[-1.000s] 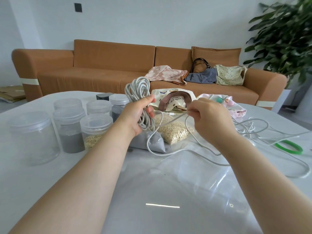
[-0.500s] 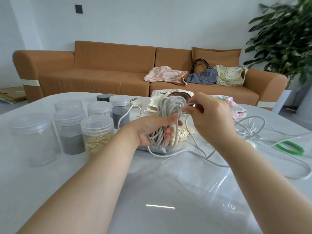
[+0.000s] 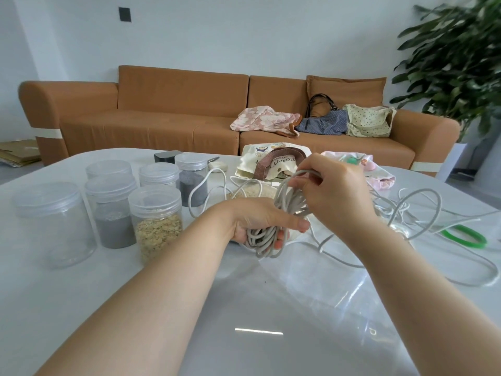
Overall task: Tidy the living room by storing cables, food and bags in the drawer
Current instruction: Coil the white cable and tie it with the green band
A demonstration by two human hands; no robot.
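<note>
Lower over the worktop [image 3: 81, 289] now, the left hand [image 3: 257, 221] is gripping the grey cable coil [image 3: 267, 241], fingers curled round it, while the right hand [image 3: 339, 194] is pinching another loop on top; loose cable [image 3: 423, 202] is trailing rightward, so winding looks unfinished.

A white glossy table [image 3: 67, 294] is seen across the lower frame. Six clear plastic jars [image 3: 157, 221] are placed at the left, some filled with oats or grey powder. At the upper centre a cloth bag [image 3: 273, 161] and a pink bag [image 3: 379, 176] are laid. Loose cable [image 3: 423, 189] and a green ring [image 3: 461, 239] are spread at the right.
</note>
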